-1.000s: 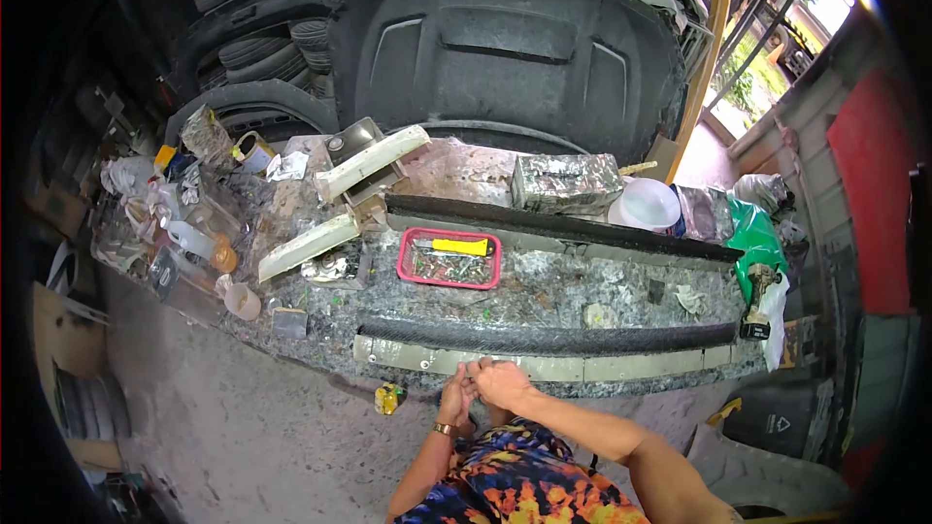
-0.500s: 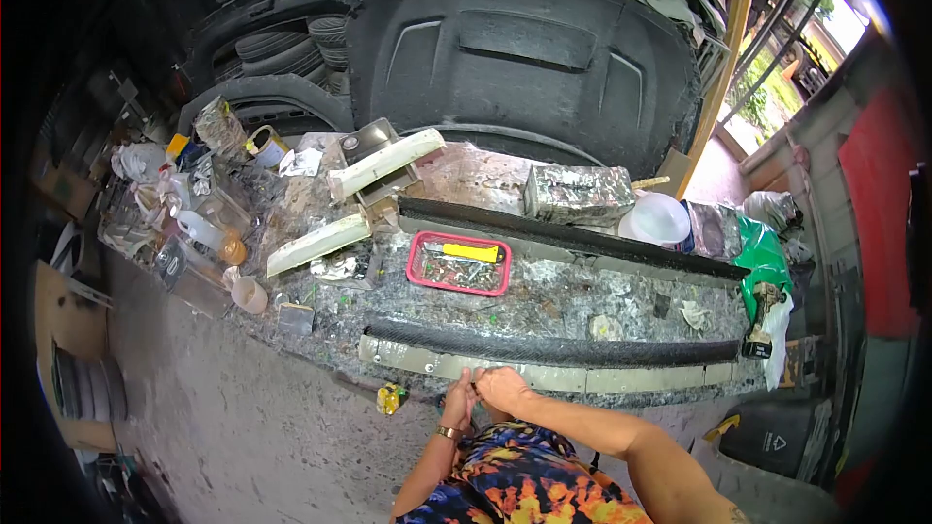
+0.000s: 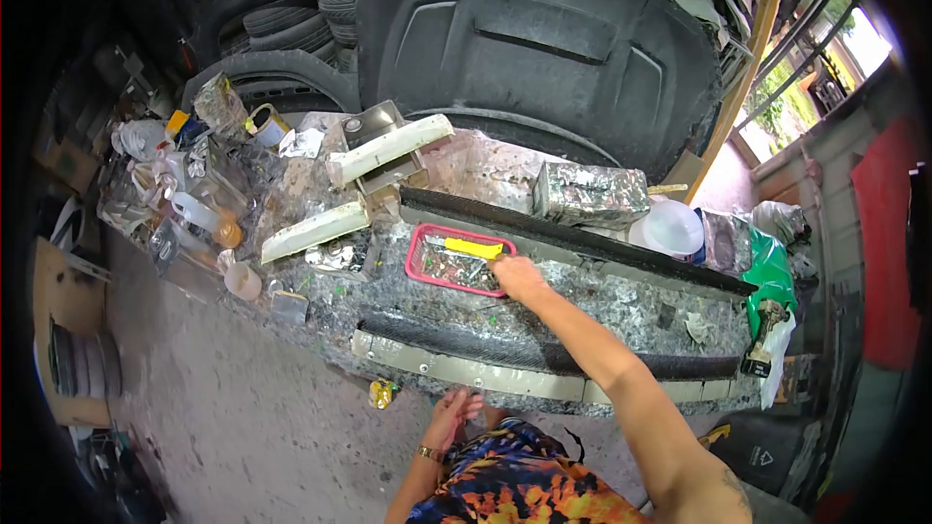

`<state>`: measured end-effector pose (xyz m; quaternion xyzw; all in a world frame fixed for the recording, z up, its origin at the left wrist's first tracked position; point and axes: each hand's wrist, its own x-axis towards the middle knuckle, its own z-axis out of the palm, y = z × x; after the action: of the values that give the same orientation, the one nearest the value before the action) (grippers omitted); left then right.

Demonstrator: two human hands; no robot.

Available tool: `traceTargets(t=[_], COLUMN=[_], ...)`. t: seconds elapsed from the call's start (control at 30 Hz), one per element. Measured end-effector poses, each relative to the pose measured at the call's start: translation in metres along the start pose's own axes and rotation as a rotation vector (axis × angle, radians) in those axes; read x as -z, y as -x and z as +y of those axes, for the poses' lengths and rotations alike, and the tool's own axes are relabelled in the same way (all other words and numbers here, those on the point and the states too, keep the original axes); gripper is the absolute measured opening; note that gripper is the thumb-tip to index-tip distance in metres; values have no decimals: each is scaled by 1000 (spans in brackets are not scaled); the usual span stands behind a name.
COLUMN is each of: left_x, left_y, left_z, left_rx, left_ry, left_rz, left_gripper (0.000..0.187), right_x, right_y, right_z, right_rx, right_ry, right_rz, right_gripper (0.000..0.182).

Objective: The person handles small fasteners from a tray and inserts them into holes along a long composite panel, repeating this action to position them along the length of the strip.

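Observation:
My right hand (image 3: 519, 278) reaches over the right end of a pink plastic basket (image 3: 417, 274). Its fingers are bent together down among small metal hardware (image 3: 451, 269); whatever the tips hold is hidden. A yellow-handled utility knife (image 3: 474, 248) lies across the basket. My left hand (image 3: 454, 416) is open, fingers stretched out, just below the front edge of a long strip. That strip has a black textured part (image 3: 466, 338) and a pale flange (image 3: 524, 381), with several round fasteners (image 3: 423, 368) along its left portion.
Behind the basket lies another long dark strip (image 3: 582, 240). A cordless drill (image 3: 767, 335) sits at the bench's right end beside a green bag (image 3: 772, 277). Pale mould pieces (image 3: 316, 231), a foil-wrapped block (image 3: 592, 194), a white bucket (image 3: 668, 228) and a cup (image 3: 243, 280) stand around.
My right hand has left the strip's front edge and moved up and away to the basket. The left hand stays near the flange, its fingers now spread from their earlier grip. The view has shifted slightly.

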<state>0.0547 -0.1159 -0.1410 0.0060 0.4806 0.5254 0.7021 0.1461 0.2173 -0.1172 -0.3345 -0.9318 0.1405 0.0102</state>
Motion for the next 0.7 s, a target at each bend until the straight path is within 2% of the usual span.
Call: traceTargets(t=[0.07,0.1,0.27,0.37,0.4,0.47,0.53,0.6,0.63,0.7], left_x=[12,17,36,33,23,-1,-53,-84,-90,-102], left_y=[13,24,64,73,71,65,62,68,70,73], left_z=[-4,-4,-4,7,14,34,79,115,122,127], left_rx=[17,9,-68,-226,-230,-386,-660,-869,-862,-1017], left_ry=[-63,-78,-145,-315,-307,-437,-612,-835,-841,-944], left_rz=[46,89,241,317,307,287,159,44,20,-113], left_gripper=[33,33,31,28,28,27,26,24,24,27], right_x=[-27,-31,-31,13,25,46,73,86,91,100], right_y=[-18,-23,-25,-1,13,48,110,144,158,183], right_z=[2,-5,-12,-25,-33,-56,-103,-124,-132,-151], right_rx=[124,78,69,-161,-162,-346,-328,-338,-326,-356], right_ry=[197,237,261,-188,-174,-1320,-1607,-1673,-1732,-1826], right_rz=[-102,-97,-93,-27,-25,-164,-197,-209,-224,-111], right_gripper=[18,13,12,14,14,13,22,23,25,24])
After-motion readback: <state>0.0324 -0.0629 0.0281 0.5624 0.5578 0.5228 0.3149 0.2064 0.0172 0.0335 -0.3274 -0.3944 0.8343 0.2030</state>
